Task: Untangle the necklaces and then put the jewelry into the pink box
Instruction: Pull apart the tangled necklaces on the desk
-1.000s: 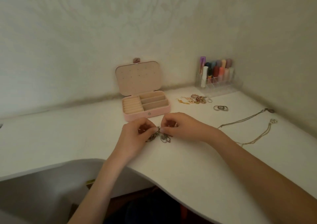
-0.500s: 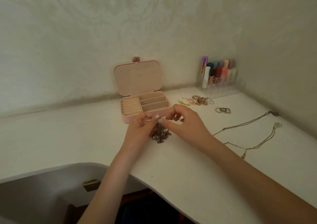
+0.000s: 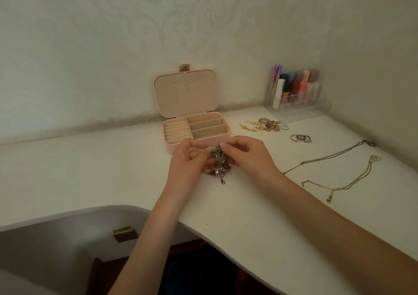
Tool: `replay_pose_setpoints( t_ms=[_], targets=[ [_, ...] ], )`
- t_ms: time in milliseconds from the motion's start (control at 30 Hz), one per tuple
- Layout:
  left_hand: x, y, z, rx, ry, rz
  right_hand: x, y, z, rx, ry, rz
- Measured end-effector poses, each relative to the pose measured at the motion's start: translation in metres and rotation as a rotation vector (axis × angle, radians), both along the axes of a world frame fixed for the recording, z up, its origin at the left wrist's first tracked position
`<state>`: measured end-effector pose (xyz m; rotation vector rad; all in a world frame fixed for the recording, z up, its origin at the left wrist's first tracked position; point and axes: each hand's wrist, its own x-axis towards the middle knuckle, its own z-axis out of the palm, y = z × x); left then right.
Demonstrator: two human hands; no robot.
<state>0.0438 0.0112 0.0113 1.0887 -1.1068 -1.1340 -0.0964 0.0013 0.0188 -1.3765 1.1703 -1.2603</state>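
A: Where's the tangle?
B: Just in front of the open pink box (image 3: 196,129), lifted partly off the counter (image 3: 90,177). The left hand (image 3: 189,161) and right hand (image 3: 247,156) each pinch the tangled necklace (image 3: 218,162).
A: The rest?
B: Two chains (image 3: 339,175) right of the box.

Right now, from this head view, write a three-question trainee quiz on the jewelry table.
1. True or false: the pink jewelry box has its lid shut.
2. Which hands grip the dark tangled beaded chain? A) left hand only B) right hand only C) both
3. Fill in: the two thin gold chain necklaces lie on the white table to the ___ of the hands.

Key: 1 false; 2 C; 3 right.
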Motion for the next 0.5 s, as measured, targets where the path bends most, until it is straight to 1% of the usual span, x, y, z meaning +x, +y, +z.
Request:
replay_pose_setpoints(
  t_ms=[67,133,267,400,467,500],
  targets=[
    [0.002,0.000,0.000,-0.002,0.017,0.002,-0.001,0.002,0.003,0.140,-0.243,0.096],
    [0.002,0.001,0.001,-0.006,0.027,-0.026,-0.001,0.004,0.005,0.213,-0.359,0.152],
    [0.000,0.003,0.002,-0.005,0.015,-0.067,-0.001,0.004,0.009,0.298,-0.445,0.186],
    [0.001,0.006,0.004,-0.002,0.031,-0.162,-0.003,0.004,0.013,0.369,-0.569,0.179],
    [0.002,0.007,0.005,0.015,0.064,-0.192,-0.003,0.003,0.012,0.348,-0.512,0.143],
    [0.002,0.007,0.005,0.021,0.078,-0.195,-0.004,0.002,0.010,0.309,-0.430,0.120]
  ],
)
